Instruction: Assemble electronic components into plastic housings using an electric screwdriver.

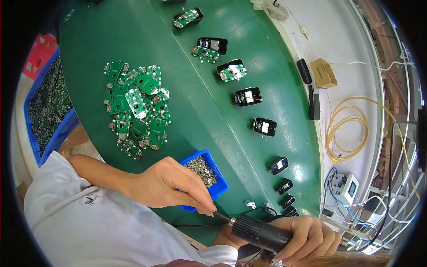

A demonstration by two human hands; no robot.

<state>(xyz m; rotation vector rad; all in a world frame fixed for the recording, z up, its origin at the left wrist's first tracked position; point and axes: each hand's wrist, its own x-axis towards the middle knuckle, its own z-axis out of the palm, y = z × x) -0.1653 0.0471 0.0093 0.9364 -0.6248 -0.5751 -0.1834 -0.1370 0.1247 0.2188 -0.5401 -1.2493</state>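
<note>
My right hand (308,239) is wrapped round a black electric screwdriver (260,232), whose thin bit points left toward my other hand. My left hand (174,184) is closed in a pinch right at the bit's tip. Whatever lies between its fingertips is too small to make out. Under and beside this hand stands a small blue bin (218,173) of small silvery metal parts (201,171). Farther off on the green table is a heap of green circuit boards (135,107).
Black housings curve along the table's right: several carry a circuit board (232,71), others lie open, such as one housing (264,127). A blue crate (33,133) of boards stands at the left. Coiled yellow tubing (349,129), a cardboard box (324,73) and a controller box (349,189) lie beyond.
</note>
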